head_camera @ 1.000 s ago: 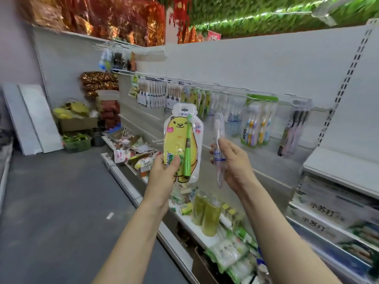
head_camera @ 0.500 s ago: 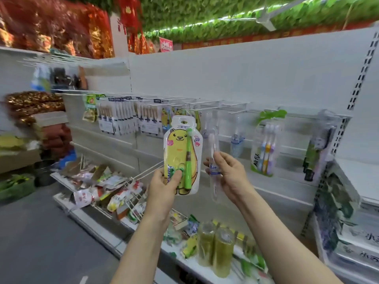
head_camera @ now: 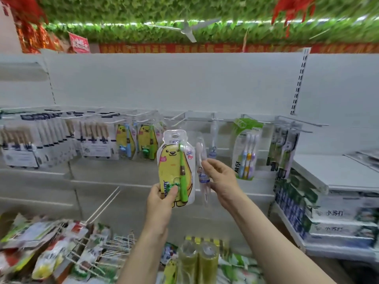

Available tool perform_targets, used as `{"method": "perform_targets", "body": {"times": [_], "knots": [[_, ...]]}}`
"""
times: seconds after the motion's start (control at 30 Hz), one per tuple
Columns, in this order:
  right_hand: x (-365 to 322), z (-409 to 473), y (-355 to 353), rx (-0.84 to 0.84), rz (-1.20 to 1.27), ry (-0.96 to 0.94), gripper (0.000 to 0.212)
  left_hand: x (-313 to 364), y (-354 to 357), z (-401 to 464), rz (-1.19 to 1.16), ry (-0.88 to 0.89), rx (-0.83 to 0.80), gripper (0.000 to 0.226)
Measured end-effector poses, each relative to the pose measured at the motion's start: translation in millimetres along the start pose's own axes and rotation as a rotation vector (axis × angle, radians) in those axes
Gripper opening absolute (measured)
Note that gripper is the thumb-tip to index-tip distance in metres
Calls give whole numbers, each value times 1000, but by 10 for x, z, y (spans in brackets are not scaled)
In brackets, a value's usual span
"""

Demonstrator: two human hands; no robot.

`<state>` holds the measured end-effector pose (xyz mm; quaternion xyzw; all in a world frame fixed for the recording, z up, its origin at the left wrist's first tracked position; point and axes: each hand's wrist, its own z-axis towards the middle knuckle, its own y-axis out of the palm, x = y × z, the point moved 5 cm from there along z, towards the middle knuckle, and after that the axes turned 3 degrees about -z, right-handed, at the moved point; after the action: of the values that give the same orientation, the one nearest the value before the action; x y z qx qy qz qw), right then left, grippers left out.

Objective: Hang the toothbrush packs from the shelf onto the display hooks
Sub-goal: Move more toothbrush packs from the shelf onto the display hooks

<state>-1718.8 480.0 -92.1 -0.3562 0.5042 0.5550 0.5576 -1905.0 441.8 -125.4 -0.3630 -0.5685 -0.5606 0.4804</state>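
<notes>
In the head view, the left hand is closed on the lower edge of the yellow bear pack, thumb on the front and fingers behind it. The pack stands upright, with its long axis vertical and its hang hole at the top. The right hand is partly closed and pinches the slim clear pack near the middle. This pack is also about upright, and it stands just to the right of the bear pack, apart from it.

The relation that matters is between the hang hole and the display hooks. The hooks stick out from the back panel toward the person, and they lie above and behind the top of the bear pack. A bare hook is just above and a little right of the hole. Hooks with the same bear design, the hung bear packs, are to the left. So I judge that the left hand is nearer to a matching place, and that the pack must go up and then forward so that the hook tip enters the hole.

A slim hung pack of similar shape is right of the clear pack, closer to the right hand. The shelf below carries many more packs, blurred.
</notes>
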Motion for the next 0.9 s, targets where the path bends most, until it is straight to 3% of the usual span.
{"method": "perform_targets", "body": {"times": [0.5, 0.9], "knots": [[290, 823, 585, -97, -115, 16, 32, 20, -235, 638, -38, 46, 78, 14], [390, 971, 735, -149, -23, -49, 25, -84, -362, 969, -60, 70, 135, 16]]}}
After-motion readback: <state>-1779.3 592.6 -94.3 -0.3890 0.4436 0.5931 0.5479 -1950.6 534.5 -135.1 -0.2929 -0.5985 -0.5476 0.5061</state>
